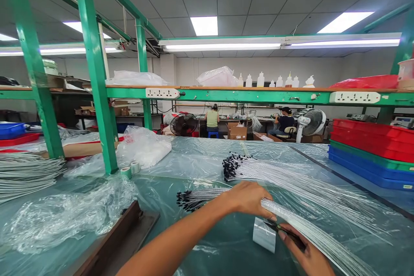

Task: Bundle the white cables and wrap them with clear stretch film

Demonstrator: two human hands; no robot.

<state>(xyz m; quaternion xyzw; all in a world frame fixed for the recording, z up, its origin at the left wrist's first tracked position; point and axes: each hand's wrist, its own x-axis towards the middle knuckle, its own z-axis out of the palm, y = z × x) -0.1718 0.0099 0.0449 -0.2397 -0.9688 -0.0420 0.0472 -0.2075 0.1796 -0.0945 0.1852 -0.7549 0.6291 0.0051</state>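
My left hand [250, 198] is closed around a bundle of thin grey-white cables [320, 228], on a stretch wrapped in shiny clear film. The bundle's black-tipped ends [189, 200] lie to the left, past my forearm. Under the bundle, my right hand [305, 252] grips a dark, slim cutting tool that looks like scissors [293, 236]. Its tip points left and meets a wide strip of clear film [263, 236] that hangs below the bundle. Part of the tool is hidden by my fingers.
A second black-tipped cable bundle [291, 181] lies behind. A brown metal angle piece [119, 237] and crumpled clear plastic [74, 211] are at left, near tape rolls [135, 167]. Stacked trays [371, 151] stand right. A green post [97, 73] rises at left; two people sit in the background.
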